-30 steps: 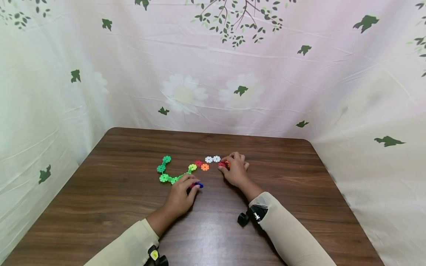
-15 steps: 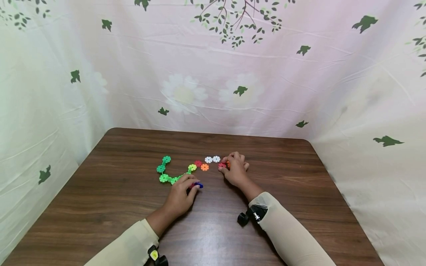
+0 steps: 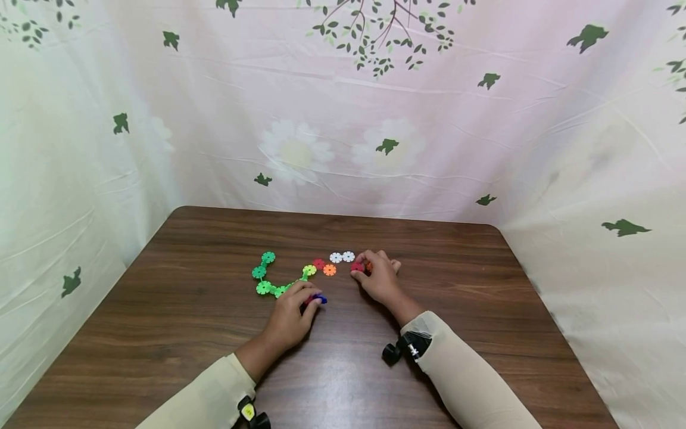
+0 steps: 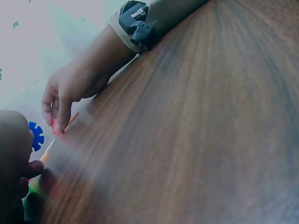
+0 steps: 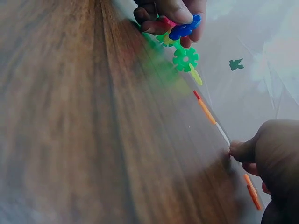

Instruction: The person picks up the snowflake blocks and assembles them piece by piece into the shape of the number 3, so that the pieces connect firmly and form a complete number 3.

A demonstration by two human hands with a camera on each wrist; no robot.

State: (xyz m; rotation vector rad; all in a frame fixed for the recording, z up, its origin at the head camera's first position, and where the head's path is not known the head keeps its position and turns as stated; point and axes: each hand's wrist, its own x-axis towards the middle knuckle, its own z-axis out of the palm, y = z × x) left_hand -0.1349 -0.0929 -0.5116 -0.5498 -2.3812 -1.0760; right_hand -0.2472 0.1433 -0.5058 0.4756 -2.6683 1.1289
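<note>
My left hand (image 3: 291,313) pinches a blue notched flower disc (image 3: 321,298) between thumb and fingers. Behind it, in the right wrist view, a pinkish-red disc (image 5: 167,21) shows among the fingers. Farther right, my right hand (image 3: 382,280) has thumb and fingertips on a red flower disc (image 3: 356,267) at the table surface. An orange disc (image 3: 370,267) peeks out under that hand, partly hidden. Left of it lie two white discs (image 3: 342,257), another red disc (image 3: 318,263) and an orange one (image 3: 329,270).
A curved chain of joined green discs (image 3: 259,272), ending in a yellow-green disc (image 3: 309,270), lies beyond my left hand and is partly covered by it. Everything rests on a brown wooden table (image 3: 455,333). Printed cloth (image 3: 321,119) hangs behind and at both sides.
The fingers of my right hand have drawn down and in toward the red disc. My left hand keeps its place with the blue disc.
</note>
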